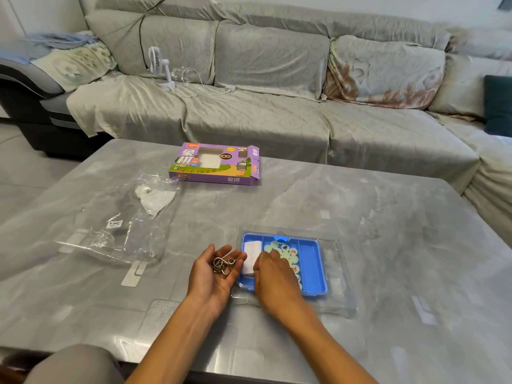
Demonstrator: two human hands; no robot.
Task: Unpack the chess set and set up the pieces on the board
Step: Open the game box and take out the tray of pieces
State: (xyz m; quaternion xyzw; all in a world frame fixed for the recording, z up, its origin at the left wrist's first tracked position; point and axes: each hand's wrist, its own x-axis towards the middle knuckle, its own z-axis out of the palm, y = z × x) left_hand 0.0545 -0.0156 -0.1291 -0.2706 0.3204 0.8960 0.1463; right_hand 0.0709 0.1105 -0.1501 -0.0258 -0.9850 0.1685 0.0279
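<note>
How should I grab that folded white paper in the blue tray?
Pinch the folded white paper at its far end, coming from above. It lies flat in the left compartment of the blue tray, whose walls block a sideways grip. The right hand covers its near end, and the left hand cradles metal rings.

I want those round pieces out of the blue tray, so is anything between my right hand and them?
Nothing visible blocks them. The right hand already reaches into the blue tray, fingers on the round pieces. The folded white sheet lies in the compartment to their left, clear of them.
</note>
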